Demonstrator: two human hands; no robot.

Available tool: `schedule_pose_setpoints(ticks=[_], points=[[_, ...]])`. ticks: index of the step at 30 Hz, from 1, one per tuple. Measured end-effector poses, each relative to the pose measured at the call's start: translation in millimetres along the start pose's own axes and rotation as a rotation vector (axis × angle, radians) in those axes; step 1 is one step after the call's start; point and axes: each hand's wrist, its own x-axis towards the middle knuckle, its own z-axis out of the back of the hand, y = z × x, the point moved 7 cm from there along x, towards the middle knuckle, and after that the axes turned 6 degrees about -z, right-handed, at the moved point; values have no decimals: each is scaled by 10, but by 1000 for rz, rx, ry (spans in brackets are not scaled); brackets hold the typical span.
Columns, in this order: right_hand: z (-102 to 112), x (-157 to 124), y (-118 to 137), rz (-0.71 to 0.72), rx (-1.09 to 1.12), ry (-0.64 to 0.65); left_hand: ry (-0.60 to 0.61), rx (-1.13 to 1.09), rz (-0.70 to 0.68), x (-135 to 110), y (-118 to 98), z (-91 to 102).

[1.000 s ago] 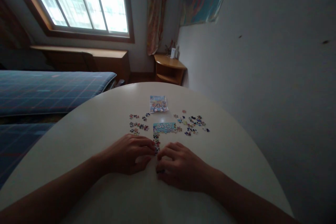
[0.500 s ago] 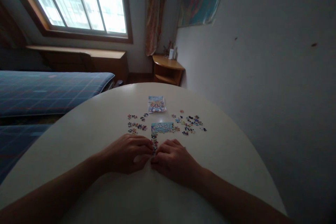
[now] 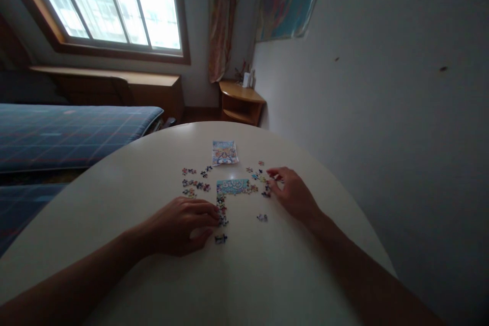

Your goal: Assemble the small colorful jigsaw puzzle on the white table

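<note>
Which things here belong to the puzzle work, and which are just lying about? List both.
In the work: left hand touching the joined puzzle strip; right hand at the right-side loose pieces; left-side loose pieces; picture card; table.
Lying about: bed; corner shelf; curtain; wall poster.

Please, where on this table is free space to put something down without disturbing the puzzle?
Bare: the wide left part of the round white table, left of the left hand; also the near middle, between both forearms, below the lone dark puzzle piece. Crowded: the centre, around the half-built colourful jigsaw, the small loose pieces and the right hand.
</note>
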Motion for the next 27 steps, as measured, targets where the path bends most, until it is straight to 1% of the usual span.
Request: schedule_pose_setpoints(ticks=[3, 6, 9, 12, 20, 23, 27], points=[[62, 125, -376, -92, -94, -45, 4, 5, -1, 7, -5, 1], [6, 152, -528, -124, -153, -40, 6, 11, -3, 15, -12, 5], [-89, 138, -556, -157, -191, 12, 13, 17, 6, 19, -13, 7], [-130, 132, -577, -185, -196, 33, 22, 18, 15, 18, -9, 3], [-148, 214, -787, -188, -93, -51, 8, -4, 6, -8, 2, -11], [-165, 238, -827, -188, -95, -50, 12, -6, 10, -12, 7, -15], [-180, 290, -801, -171, -123, -26, 8, -2, 16, -16, 13, -13]])
